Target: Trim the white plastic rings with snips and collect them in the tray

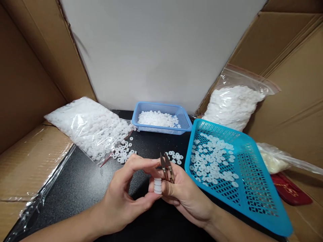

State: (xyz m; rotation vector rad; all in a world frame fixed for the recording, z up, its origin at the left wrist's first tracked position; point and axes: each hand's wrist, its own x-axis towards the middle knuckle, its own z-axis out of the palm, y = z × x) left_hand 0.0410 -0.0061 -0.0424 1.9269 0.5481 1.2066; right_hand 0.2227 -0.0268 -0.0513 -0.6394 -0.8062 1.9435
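My left hand (126, 193) pinches a short stack of white plastic rings (157, 186) between thumb and fingers, just above the black table (83, 181). My right hand (185, 195) is closed round small metal snips (167, 167), whose blades point up right beside the top of the stack. Both hands meet at the middle front of the table. A few loose white rings (175, 156) lie just beyond the snips.
A tilted turquoise basket (254, 174) with several rings sits at right. A smaller blue basket (161, 117) of rings stands at the back. Clear bags of rings lie at left (88, 126) and back right (233, 104). Cardboard walls enclose both sides. A red pouch (290, 191) lies far right.
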